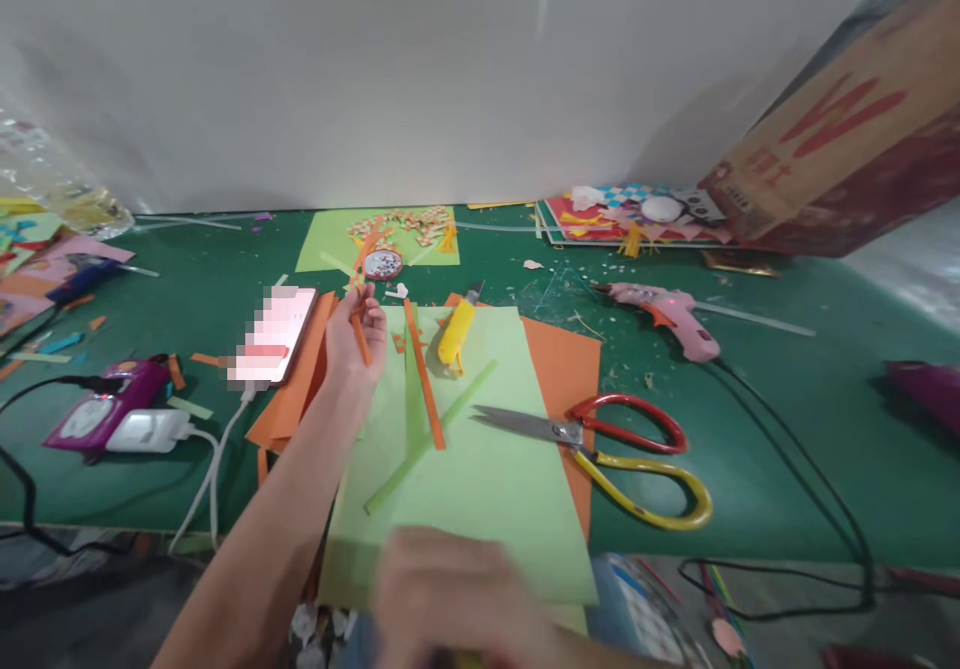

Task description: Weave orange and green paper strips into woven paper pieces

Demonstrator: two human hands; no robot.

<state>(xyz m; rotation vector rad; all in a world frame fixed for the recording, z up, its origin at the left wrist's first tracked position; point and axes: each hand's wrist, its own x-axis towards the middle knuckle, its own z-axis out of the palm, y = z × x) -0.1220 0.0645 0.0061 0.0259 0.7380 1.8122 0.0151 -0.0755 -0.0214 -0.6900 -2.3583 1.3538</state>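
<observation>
My left hand point(360, 324) is closed around an orange paper strip point(362, 341), whose lower end sticks out below the fingers. My right hand point(457, 589) is low in front, over the near edge of the light green paper sheets point(517, 509); it is smeared by motion and its fingers cannot be made out. On the green sheets lie another orange strip point(425, 379), light green strips point(409, 474) and a yellow utility knife point(457, 331). Scissors point(559, 431) with one red and one yellow handle rest across the sheets' right side.
A pink glue gun point(671, 317) trails a black cord on the right. A charging phone point(281, 339) and a purple power strip point(112, 404) with a white plug are at left. Behind are decorated green paper point(322, 241), a paper stack point(559, 234) and a brown paper bag point(840, 139).
</observation>
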